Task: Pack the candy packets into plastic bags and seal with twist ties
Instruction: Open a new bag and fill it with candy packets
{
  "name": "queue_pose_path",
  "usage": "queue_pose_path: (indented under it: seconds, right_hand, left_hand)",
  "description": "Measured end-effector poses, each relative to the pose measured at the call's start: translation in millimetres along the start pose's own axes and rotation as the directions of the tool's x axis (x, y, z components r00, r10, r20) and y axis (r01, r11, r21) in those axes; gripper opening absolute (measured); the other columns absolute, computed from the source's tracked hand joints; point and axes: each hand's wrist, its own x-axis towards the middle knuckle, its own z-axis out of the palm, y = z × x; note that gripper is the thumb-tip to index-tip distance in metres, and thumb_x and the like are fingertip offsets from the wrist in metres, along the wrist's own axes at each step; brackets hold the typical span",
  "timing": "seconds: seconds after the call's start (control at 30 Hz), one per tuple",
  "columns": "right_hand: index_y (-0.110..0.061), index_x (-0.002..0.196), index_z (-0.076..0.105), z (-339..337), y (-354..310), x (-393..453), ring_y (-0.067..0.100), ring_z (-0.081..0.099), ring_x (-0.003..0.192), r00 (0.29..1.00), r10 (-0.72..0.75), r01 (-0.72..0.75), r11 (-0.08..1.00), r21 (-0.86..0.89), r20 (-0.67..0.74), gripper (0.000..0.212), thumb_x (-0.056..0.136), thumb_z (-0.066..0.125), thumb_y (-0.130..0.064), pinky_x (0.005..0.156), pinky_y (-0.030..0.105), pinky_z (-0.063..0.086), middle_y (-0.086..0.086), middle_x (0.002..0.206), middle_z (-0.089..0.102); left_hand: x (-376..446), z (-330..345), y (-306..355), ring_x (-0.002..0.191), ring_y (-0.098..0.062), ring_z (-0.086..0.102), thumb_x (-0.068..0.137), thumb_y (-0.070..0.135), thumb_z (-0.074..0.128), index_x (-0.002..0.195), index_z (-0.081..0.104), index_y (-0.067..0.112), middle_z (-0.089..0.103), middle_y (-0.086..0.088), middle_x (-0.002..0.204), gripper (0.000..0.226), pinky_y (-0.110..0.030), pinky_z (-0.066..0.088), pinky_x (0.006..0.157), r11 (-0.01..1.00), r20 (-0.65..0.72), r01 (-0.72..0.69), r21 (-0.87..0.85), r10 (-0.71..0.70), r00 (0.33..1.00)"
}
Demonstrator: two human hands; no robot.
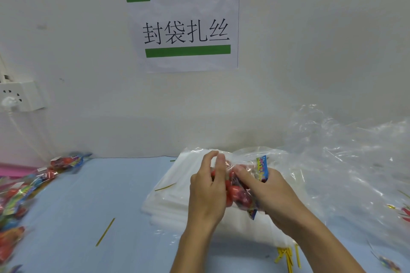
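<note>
Candy packet with red sweets and a bright blue edge (241,195) is sitting between both hands, going into a thin clear plastic bag (244,157) above the white bag pile (168,201). Left hand (206,193) is pinching the bag mouth so it is staying open, and right hand (270,197) is gripping the packet to push it in. Thin gold twist ties (286,257) are lying close by, ready for tying.

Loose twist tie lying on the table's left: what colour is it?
Yellow-gold, seen in the head view: twist tie on the light blue table.
</note>
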Motion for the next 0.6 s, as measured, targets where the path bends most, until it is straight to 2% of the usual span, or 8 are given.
queue_pose_path:
  seconds: [0.03, 0.1, 0.2, 0.27, 0.37, 0.43, 0.5, 0.6]
  right_hand:
    - [-0.005, 0.083, 0.073, 0, 1, 1, 0.034, 0.072, 0.07, 0.999, 0.012, -0.012, 1.0, -0.001, -0.051, 0.054, 0.078, 0.071, -0.059, 0.074, 0.049, 0.06, 0.02, 0.077, 0.073]
    - [-0.005, 0.084, 0.074, -3, 2, 4, 0.033, 0.073, 0.068, 0.987, 0.049, -0.045, 0.998, 0.034, -0.152, 0.047, 0.086, 0.069, -0.052, 0.066, 0.048, 0.06, 0.016, 0.075, 0.074]
    - [-0.003, 0.085, 0.073, -3, 2, 5, 0.031, 0.071, 0.062, 0.97, 0.097, -0.074, 0.992, 0.105, -0.225, 0.048, 0.09, 0.065, -0.05, 0.053, 0.037, 0.055, 0.017, 0.073, 0.074]
    - [-0.004, 0.085, 0.074, 2, 1, 4, 0.034, 0.069, 0.061, 0.98, 0.104, -0.076, 0.983, 0.167, -0.169, 0.047, 0.091, 0.064, -0.05, 0.051, 0.035, 0.053, 0.022, 0.075, 0.073]
    - [-0.011, 0.087, 0.077, 7, -1, 1, 0.029, 0.067, 0.061, 0.997, 0.068, -0.059, 0.981, 0.184, -0.047, 0.038, 0.09, 0.066, -0.047, 0.058, 0.036, 0.058, 0.024, 0.079, 0.072]
    - [-0.011, 0.087, 0.077, 8, 0, 1, 0.027, 0.067, 0.062, 0.998, 0.051, -0.044, 0.982, 0.186, -0.035, 0.033, 0.09, 0.068, -0.043, 0.061, 0.039, 0.059, 0.024, 0.081, 0.072]
    - [-0.009, 0.088, 0.077, 6, 1, 2, 0.028, 0.068, 0.065, 0.998, 0.045, -0.036, 0.98, 0.197, -0.044, 0.028, 0.09, 0.069, -0.037, 0.062, 0.041, 0.058, 0.024, 0.083, 0.073]
    - [-0.004, 0.09, 0.074, -2, 0, 2, 0.027, 0.062, 0.062, 0.999, 0.027, -0.019, 0.981, 0.191, -0.035, 0.026, 0.09, 0.071, -0.029, 0.058, 0.037, 0.055, 0.026, 0.079, 0.069]
  left_hand:
    - [0, 0, 1, 0.077, -0.004, 0.067, 0.081, 0.075, 0.036, 0.108, 0.059, 0.04, 0.07, 0.016, 0.081, 0.05, -0.02, 0.052, 0.068, 0.999, 0.006, 0.022, -0.048, -0.021, 1.0]
    - [0, 0, 3, 0.083, -0.007, 0.071, 0.083, 0.068, 0.045, 0.114, 0.06, 0.035, 0.072, 0.011, 0.092, 0.047, -0.026, 0.057, 0.063, 0.983, 0.076, 0.105, -0.151, -0.094, 0.993]
    - [-2, 3, 4, 0.082, -0.012, 0.071, 0.094, 0.056, 0.055, 0.112, 0.06, 0.034, 0.071, 0.005, 0.095, 0.029, -0.029, 0.058, 0.058, 0.98, 0.148, 0.152, -0.129, -0.133, 0.98]
    - [-3, 5, 3, 0.075, -0.009, 0.069, 0.094, 0.05, 0.059, 0.103, 0.062, 0.035, 0.071, 0.006, 0.088, 0.018, -0.025, 0.052, 0.056, 0.986, 0.097, 0.125, -0.106, -0.115, 0.989]
    - [0, 3, -1, 0.075, -0.007, 0.069, 0.092, 0.048, 0.062, 0.1, 0.063, 0.032, 0.072, 0.011, 0.086, 0.018, -0.027, 0.054, 0.062, 0.992, 0.05, 0.096, -0.085, -0.092, 0.995]
    - [1, 0, -3, 0.079, -0.008, 0.07, 0.094, 0.044, 0.062, 0.101, 0.063, 0.031, 0.072, 0.01, 0.089, 0.015, -0.028, 0.056, 0.066, 0.991, 0.07, 0.096, -0.09, -0.09, 0.993]
    - [0, -1, -3, 0.079, -0.009, 0.069, 0.095, 0.043, 0.062, 0.103, 0.063, 0.031, 0.071, 0.006, 0.092, 0.014, -0.024, 0.052, 0.061, 0.989, 0.099, 0.095, -0.115, -0.084, 0.992]
    - [-1, -3, 0, 0.081, -0.016, 0.07, 0.084, 0.046, 0.063, 0.102, 0.066, 0.026, 0.072, -0.001, 0.094, 0.027, -0.025, 0.052, 0.059, 0.967, 0.156, 0.138, -0.216, -0.106, 0.982]
